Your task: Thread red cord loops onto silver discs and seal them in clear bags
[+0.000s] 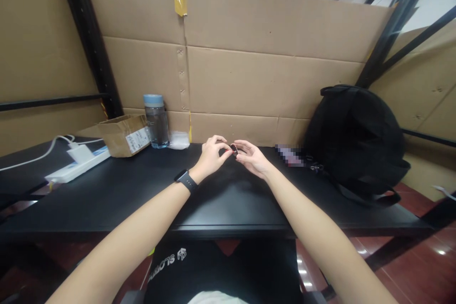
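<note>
Both hands are raised over the middle of the black tabletop [228, 204] and meet at one small object. This is a small dark roundish item [234, 149] with a shiny rim and a touch of red; its kind is too small to make out. My left hand [213, 156], with a dark watch [185, 180] on the wrist, pinches its left side between thumb and fingers. From the other side, my right hand [252, 157] curls thumb and fingers around its right edge. The fingertips partly cover the item.
At the left are a white power strip [78, 166] with a plugged-in charger, an open cardboard box [123, 135], a blue-capped water bottle [156, 123] and a clear plastic packet [179, 139]. A black backpack [356, 137] stands right. Cardboard panels [242, 76] wall the back.
</note>
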The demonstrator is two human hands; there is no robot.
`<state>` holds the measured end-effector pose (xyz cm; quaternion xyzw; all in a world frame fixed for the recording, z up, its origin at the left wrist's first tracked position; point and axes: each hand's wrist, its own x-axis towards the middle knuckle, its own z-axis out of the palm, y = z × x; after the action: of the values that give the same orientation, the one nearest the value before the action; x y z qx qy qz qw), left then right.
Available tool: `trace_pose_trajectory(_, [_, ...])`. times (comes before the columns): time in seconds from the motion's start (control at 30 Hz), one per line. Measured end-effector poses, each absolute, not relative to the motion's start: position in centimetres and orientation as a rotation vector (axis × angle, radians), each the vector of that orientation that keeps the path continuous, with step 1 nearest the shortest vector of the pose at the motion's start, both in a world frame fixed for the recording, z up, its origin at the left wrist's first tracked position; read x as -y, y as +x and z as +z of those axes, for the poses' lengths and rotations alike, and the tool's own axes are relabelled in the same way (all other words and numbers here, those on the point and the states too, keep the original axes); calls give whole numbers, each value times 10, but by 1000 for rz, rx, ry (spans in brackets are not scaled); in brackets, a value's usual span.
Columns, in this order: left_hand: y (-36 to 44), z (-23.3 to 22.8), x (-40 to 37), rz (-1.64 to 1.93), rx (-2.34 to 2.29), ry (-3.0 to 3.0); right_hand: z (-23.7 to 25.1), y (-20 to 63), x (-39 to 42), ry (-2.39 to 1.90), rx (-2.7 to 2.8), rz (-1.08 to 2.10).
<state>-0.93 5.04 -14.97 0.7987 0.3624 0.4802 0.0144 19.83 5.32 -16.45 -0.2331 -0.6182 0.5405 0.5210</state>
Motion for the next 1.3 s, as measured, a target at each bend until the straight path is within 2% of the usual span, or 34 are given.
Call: trace_pose_trajectory(1.3, [-8,-151,-51,1472,-1050,2446,-165,189,-52,-593,1470,1232])
